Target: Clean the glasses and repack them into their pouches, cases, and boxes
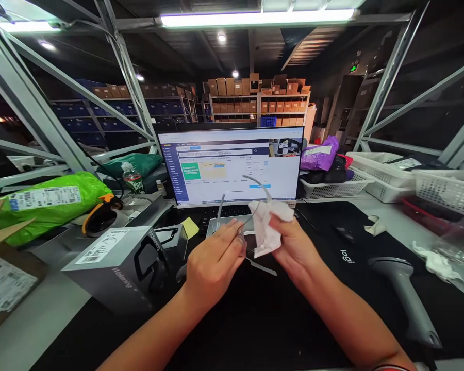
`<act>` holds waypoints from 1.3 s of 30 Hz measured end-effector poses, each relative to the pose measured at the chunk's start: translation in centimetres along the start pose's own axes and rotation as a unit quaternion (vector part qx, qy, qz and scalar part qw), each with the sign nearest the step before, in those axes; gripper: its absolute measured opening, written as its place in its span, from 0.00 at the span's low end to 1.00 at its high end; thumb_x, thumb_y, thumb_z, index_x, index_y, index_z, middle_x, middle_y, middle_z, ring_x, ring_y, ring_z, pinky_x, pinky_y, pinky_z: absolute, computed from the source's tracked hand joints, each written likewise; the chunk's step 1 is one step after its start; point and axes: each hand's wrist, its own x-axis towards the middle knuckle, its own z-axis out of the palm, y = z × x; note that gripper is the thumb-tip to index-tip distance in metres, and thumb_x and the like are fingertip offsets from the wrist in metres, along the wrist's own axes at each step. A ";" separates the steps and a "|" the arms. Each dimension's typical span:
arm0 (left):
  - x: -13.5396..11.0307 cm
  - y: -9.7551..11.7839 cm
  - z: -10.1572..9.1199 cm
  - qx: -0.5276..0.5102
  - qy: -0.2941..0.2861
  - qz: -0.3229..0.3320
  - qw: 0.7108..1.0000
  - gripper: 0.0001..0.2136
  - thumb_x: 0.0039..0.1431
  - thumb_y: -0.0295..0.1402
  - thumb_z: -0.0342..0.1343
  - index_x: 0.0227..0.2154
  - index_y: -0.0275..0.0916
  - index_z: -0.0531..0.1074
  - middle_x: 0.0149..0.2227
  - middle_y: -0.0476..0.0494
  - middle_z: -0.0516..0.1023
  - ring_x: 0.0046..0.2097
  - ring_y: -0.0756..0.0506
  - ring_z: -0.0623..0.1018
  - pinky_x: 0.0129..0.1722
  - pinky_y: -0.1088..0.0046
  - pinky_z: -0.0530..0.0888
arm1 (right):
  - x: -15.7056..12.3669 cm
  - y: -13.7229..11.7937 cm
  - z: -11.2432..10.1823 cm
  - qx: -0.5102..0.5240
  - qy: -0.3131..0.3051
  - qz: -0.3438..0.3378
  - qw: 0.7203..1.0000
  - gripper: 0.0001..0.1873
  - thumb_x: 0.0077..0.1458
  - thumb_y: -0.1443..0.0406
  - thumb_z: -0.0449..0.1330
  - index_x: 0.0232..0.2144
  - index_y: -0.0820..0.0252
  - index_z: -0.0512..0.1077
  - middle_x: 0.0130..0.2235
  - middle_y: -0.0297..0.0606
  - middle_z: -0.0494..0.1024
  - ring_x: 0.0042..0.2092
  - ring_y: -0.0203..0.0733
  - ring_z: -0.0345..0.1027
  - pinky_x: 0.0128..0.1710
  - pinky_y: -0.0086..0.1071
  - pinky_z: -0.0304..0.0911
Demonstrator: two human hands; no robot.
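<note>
My left hand (pixel 212 263) is closed in a pinch on a pair of thin clear-framed glasses (pixel 242 234), held above the black desk mat (pixel 255 319). One arm of the glasses sticks up in front of the monitor (pixel 232 165). My right hand (pixel 294 242) grips a crumpled white cloth (pixel 268 224), which is pressed against the glasses. Both hands hover just in front of the keyboard (pixel 226 211).
A grey product box (pixel 116 265) lies left of my hands, and a barcode scanner (pixel 406 288) lies on the right. A green parcel (pixel 48 203), a water bottle (pixel 132 178), white baskets (pixel 375 178) with a purple parcel (pixel 320 152), and metal shelf struts surround the desk.
</note>
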 end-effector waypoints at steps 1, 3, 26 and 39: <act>0.0 0.0 0.0 -0.005 -0.003 0.008 1.000 0.14 0.54 0.18 0.63 0.44 0.31 0.73 0.49 0.33 0.81 0.54 0.40 0.80 0.56 0.64 0.77 | 0.2 -0.4 0.0 0.012 -0.001 0.007 1.000 0.20 0.31 0.65 0.77 0.28 0.57 0.73 0.32 0.35 0.83 0.34 0.46 0.77 0.38 0.41 0.75; -0.1 0.0 0.0 0.000 -0.004 -0.003 1.000 0.14 0.55 0.19 0.63 0.44 0.32 0.73 0.48 0.33 0.81 0.54 0.39 0.80 0.57 0.63 0.77 | -0.2 0.2 0.1 0.029 0.013 0.027 0.999 0.20 0.31 0.65 0.77 0.29 0.57 0.75 0.33 0.35 0.83 0.35 0.45 0.77 0.38 0.40 0.75; 1.0 -2.2 -1.7 -0.138 0.041 -0.196 0.970 0.10 0.53 0.24 0.64 0.38 0.39 0.74 0.40 0.43 0.82 0.43 0.45 0.82 0.44 0.69 0.81 | 2.4 -3.7 -5.0 -0.174 -0.087 -0.050 0.980 0.18 0.48 0.54 0.73 0.38 0.56 0.79 0.35 0.35 0.83 0.37 0.41 0.75 0.40 0.32 0.70; 0.8 -1.1 -1.3 -0.147 0.034 -0.137 0.979 0.08 0.55 0.28 0.64 0.38 0.36 0.75 0.41 0.39 0.82 0.42 0.43 0.82 0.41 0.68 0.81 | 1.0 -1.4 -3.2 -0.183 -0.140 0.001 0.973 0.16 0.48 0.63 0.73 0.32 0.55 0.69 0.30 0.28 0.74 0.29 0.32 0.66 0.29 0.24 0.63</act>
